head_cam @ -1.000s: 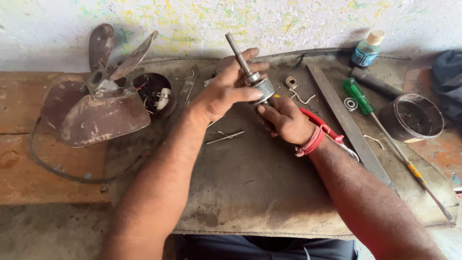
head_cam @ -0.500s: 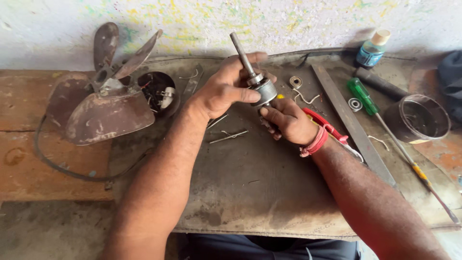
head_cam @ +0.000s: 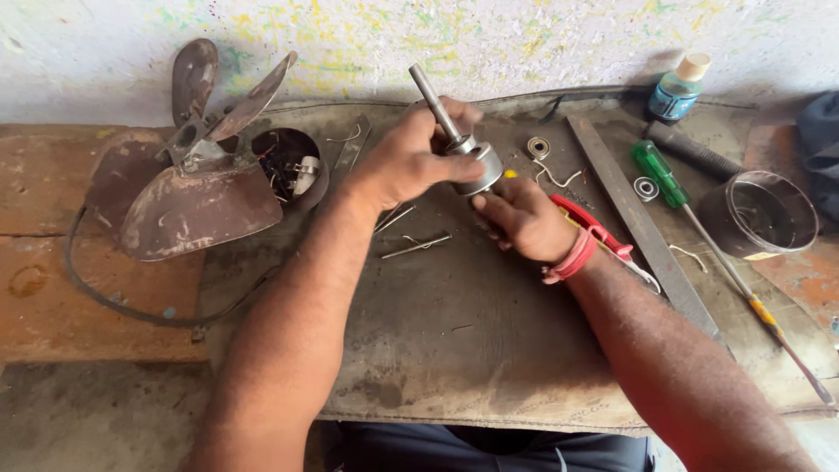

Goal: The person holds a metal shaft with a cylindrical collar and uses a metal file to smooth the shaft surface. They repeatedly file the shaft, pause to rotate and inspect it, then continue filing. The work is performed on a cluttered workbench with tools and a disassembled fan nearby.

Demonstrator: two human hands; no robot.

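Up near the back of the bench (head_cam: 52, 323), both hands close on a small motor rotor (head_cam: 476, 166): a dull grey metal drum with a slim steel shaft (head_cam: 433, 100) poking up at a tilt toward the wall. The left hand (head_cam: 411, 162) wraps its fingers round the drum from the side, while the right hand (head_cam: 520, 218), a red band (head_cam: 572, 258) at its wrist, pinches it from below. The rotor is held in the air above a worn, stained mat (head_cam: 472, 341) that covers the rough wooden top. To the left lies a rusty fan blade (head_cam: 188, 205) with curved, pitted vanes. To the right rest a long flat metal bar (head_cam: 642, 232), a green-handled screwdriver (head_cam: 664, 175), a round dark tin (head_cam: 756, 214) and a small blue bottle (head_cam: 677, 92)
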